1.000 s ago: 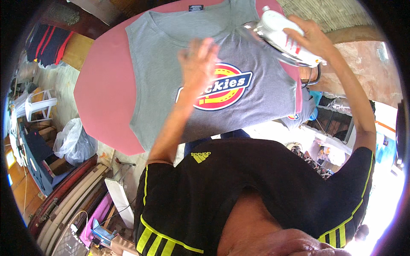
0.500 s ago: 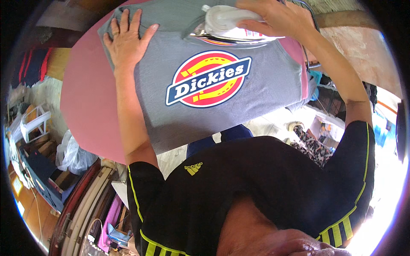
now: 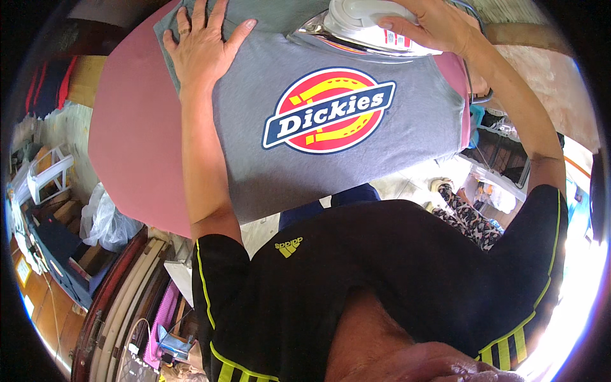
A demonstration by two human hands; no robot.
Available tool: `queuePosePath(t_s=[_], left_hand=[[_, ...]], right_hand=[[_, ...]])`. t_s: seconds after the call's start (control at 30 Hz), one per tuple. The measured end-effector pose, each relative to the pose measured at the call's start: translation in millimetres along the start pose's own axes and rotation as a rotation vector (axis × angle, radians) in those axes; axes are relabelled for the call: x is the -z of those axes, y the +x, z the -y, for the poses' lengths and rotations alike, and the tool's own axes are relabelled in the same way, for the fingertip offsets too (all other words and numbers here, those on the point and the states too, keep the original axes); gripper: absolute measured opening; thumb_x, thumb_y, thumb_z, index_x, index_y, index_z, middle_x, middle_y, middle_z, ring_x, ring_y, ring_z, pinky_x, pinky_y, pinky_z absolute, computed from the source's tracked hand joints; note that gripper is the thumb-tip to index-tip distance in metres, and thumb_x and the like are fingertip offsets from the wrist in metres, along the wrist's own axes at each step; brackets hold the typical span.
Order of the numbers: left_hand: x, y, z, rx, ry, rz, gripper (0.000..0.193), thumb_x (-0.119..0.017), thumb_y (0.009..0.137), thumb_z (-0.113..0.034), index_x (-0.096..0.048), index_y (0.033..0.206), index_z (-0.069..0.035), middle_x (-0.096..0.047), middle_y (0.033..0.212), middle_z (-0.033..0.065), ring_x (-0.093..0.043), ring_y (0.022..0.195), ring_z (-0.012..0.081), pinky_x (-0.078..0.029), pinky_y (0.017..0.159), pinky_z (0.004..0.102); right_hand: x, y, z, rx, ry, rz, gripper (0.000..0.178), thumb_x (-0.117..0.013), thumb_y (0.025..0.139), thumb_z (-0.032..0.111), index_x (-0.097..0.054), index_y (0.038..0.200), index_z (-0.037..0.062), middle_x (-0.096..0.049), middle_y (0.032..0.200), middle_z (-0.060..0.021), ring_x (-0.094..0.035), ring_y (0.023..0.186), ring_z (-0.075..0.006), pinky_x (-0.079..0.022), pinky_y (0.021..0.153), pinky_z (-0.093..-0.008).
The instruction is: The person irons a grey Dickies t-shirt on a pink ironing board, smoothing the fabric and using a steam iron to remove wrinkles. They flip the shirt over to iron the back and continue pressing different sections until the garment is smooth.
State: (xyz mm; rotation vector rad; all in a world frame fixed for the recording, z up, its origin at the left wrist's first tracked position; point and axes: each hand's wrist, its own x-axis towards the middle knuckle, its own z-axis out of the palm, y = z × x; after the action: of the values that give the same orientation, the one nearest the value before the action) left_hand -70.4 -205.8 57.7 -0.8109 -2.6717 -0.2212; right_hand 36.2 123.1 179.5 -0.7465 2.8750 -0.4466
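Note:
A grey T-shirt point(image 3: 245, 169) with a round red, yellow and blue print point(image 3: 330, 111) lies spread over a pink ironing board point(image 3: 130, 140). My left hand point(image 3: 202, 51) rests flat on the shirt near its far left edge, fingers spread. At the far right, my right hand point(image 3: 429, 27) is closed round the handle of a white iron point(image 3: 356, 28). The iron's shiny soleplate rests on the cloth beyond the print, its tip toward the left hand. Part of the iron is cut off by the top of the view.
Clear plastic bags point(image 3: 109, 219) and a small white stool point(image 3: 52, 173) stand left of the board. Long boards or frames point(image 3: 118, 299) lean at lower left. To the right is a dark wire crate point(image 3: 499, 153); below it, a person's patterned trouser leg point(image 3: 468, 219).
The board and shirt sit slightly higher in view, with the print shifted right. My right hand and the iron appear a little farther right; my left hand stays spread on the cloth.

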Motion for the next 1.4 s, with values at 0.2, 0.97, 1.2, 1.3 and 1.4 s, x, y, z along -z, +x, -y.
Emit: queuePosePath(t_s=[0.2,0.97,1.2,1.3,1.4], left_hand=[[-5.5,-1.0,-5.3,0.142,-0.103,-0.147,0.097,-0.065,0.081,-0.063,-0.032,0.154,-0.008,-0.024,0.163,0.0147,-0.021,0.149,0.0367,-0.015,0.12,0.0555],[-14.7,28.7,92.0,-0.033,-0.129,-0.046,0.057,-0.057,0.095,-0.035,-0.045,0.148,-0.016,-0.051,0.145,0.0066,-0.043,0.129,0.0351,-0.037,0.101,0.0582],[-24.6,55.0,112.4,-0.205,-0.503,-0.12,0.029,-0.078,0.081,-0.022,-0.07,0.105,-0.008,-0.063,0.095,0.0124,-0.059,0.088,0.0305,-0.048,0.08,0.0416],[-29.0,68.4,123.0,-0.185,-0.612,-0.012,0.023,-0.078,0.083,-0.024,-0.068,0.095,-0.005,-0.065,0.078,0.0117,-0.059,0.074,0.0284,-0.048,0.072,0.0416],[-58.1,80.4,146.8,-0.033,-0.943,0.256,0.03,-0.062,0.091,-0.038,-0.068,0.104,-0.011,-0.07,0.099,0.0108,-0.065,0.094,0.0319,-0.05,0.083,0.0439]], right_hand=[[4.0,-4.4,8.6,-0.081,0.107,-0.041,0.018,-0.07,0.089,0.019,-0.061,0.093,0.0037,-0.064,0.077,-0.0169,-0.066,0.069,-0.0353,-0.051,0.061,-0.0395],[-44.4,111.1,73.2,0.185,-0.055,-0.181,0.036,-0.064,0.091,0.042,-0.062,0.098,0.0071,-0.065,0.08,-0.021,-0.065,0.079,-0.0434,-0.05,0.07,-0.0508],[-41.2,132.5,100.2,0.101,-0.04,-0.109,0.038,-0.063,0.09,0.045,-0.062,0.098,0.0083,-0.067,0.081,-0.0219,-0.066,0.079,-0.0436,-0.051,0.07,-0.0516],[-39.8,138.6,102.9,0.137,-0.046,-0.092,0.039,-0.064,0.09,0.046,-0.062,0.098,0.008,-0.067,0.082,-0.0224,-0.066,0.078,-0.0442,-0.051,0.07,-0.0529],[-42.5,138.2,101.4,0.143,-0.079,-0.082,0.034,-0.063,0.093,0.04,-0.062,0.105,0.0083,-0.068,0.086,-0.021,-0.066,0.078,-0.0419,-0.052,0.069,-0.0507]])
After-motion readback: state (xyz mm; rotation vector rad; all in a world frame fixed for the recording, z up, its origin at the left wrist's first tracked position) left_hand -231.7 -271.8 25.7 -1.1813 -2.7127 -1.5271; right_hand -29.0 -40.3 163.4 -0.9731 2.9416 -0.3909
